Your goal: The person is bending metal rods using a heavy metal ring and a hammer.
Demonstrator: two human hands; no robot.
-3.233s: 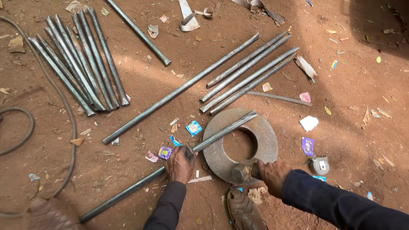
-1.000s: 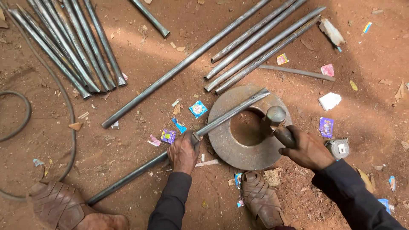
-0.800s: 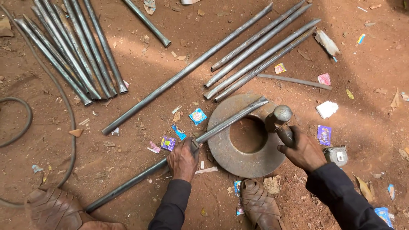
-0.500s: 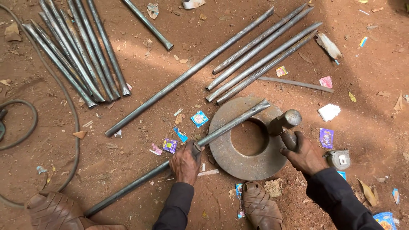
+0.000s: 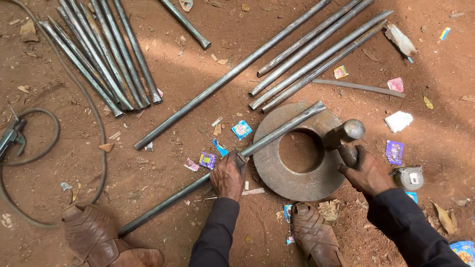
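Right hand (image 5: 365,172) gripping a hammer (image 5: 342,137); left hand (image 5: 228,174) clasps a pipe (image 5: 217,170).
Pipe's end lies across the steel ring (image 5: 297,151); loose pipes (image 5: 311,54) crowd upper frame.

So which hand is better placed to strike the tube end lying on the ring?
The right hand. It already grips the hammer, whose head sits beside the tube end on the steel ring. The left hand is pinning the tube down further back.
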